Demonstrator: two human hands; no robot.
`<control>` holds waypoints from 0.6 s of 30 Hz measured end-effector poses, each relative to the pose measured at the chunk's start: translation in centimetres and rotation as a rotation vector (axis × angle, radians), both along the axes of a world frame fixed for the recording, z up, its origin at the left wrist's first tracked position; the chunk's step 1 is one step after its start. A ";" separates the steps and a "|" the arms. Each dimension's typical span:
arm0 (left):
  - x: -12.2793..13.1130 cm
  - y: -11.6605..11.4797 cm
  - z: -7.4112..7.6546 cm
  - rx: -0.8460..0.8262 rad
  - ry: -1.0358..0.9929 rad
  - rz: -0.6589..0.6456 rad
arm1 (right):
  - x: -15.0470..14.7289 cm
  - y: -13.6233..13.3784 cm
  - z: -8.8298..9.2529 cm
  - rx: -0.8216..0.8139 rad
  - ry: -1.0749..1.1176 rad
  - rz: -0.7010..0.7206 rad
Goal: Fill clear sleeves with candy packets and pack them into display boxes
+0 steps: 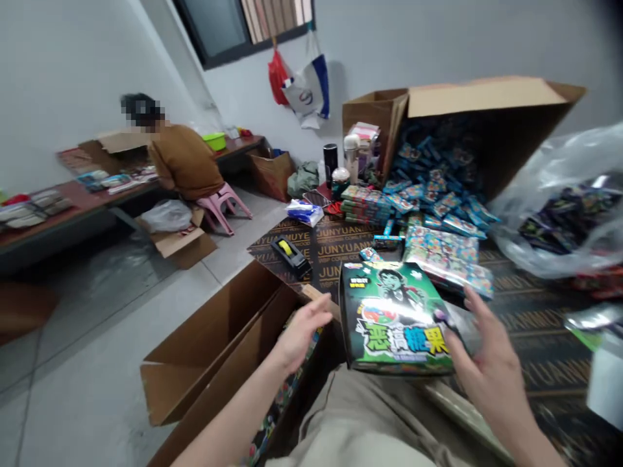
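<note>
A green candy packet [394, 318] with a cartoon figure and large yellow and white characters hangs in front of me, above my lap. My right hand [487, 363] grips its right edge between spread fingers and thumb. My left hand [302, 334] is open and holds nothing, its fingertips just short of the packet's left edge. Below my left hand stands an open cardboard box [214, 350], with colourful packets inside it, partly hidden. A pile of blue and multicoloured packets [438, 250] lies on the dark printed mat [341, 253] beyond the green packet.
A large tipped cardboard box [467, 104] spills blue packets at the back. A tape dispenser [291, 256] sits on the mat. A plastic bag of dark packets [559, 207] bulges at right. Further left, a seated person [185, 159] on a pink stool faces a long table [73, 201].
</note>
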State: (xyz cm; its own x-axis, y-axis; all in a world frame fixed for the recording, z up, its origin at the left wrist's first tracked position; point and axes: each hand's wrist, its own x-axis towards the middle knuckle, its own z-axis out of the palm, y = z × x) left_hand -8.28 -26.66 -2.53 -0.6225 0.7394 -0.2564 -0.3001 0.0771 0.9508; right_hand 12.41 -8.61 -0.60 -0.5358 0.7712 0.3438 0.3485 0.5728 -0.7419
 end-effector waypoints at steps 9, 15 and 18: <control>-11.9 1.8 -9.4 -0.164 0.881 0.670 | -25.9 -2.8 1.9 -0.387 -0.265 0.636; -12.1 1.8 -10.4 -0.147 0.961 0.730 | -32.6 -4.6 -1.6 -0.437 -0.397 0.530; -12.2 1.7 -10.7 -0.150 0.970 0.728 | -32.8 -5.4 -1.1 -0.420 -0.363 0.499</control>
